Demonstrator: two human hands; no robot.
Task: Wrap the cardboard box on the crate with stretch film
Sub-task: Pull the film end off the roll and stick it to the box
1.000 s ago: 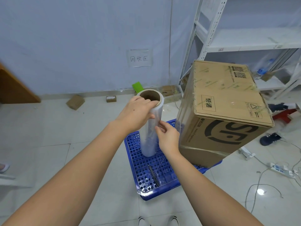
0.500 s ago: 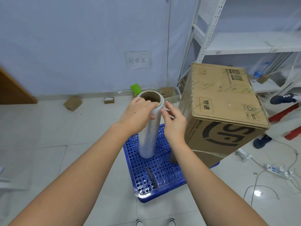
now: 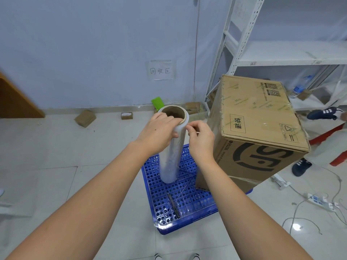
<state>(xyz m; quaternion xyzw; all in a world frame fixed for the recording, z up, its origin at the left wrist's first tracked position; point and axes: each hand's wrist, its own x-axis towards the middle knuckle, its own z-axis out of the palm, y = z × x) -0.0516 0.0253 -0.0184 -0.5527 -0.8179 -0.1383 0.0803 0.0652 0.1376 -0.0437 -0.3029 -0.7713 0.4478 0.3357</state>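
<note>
The left hand [image 3: 159, 134] is wrapped around the top of the upright roll of clear stretch film on a brown cardboard core [image 3: 171, 147], whose foot rests on the blue perforated plastic crate [image 3: 180, 196] below both hands. The right hand [image 3: 201, 139] pinches at the roll's upper edge with thumb and forefinger. Just right of that hand, the large brown printed cardboard box [image 3: 255, 132] stands on the crate, film already on its sides.

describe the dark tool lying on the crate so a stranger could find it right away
Start at the blue perforated crate on the floor, carrying the big cardboard box. On its bare near part lies a thin dark tool. Unlike the upright stretch film roll behind it, it lies flat.
</note>
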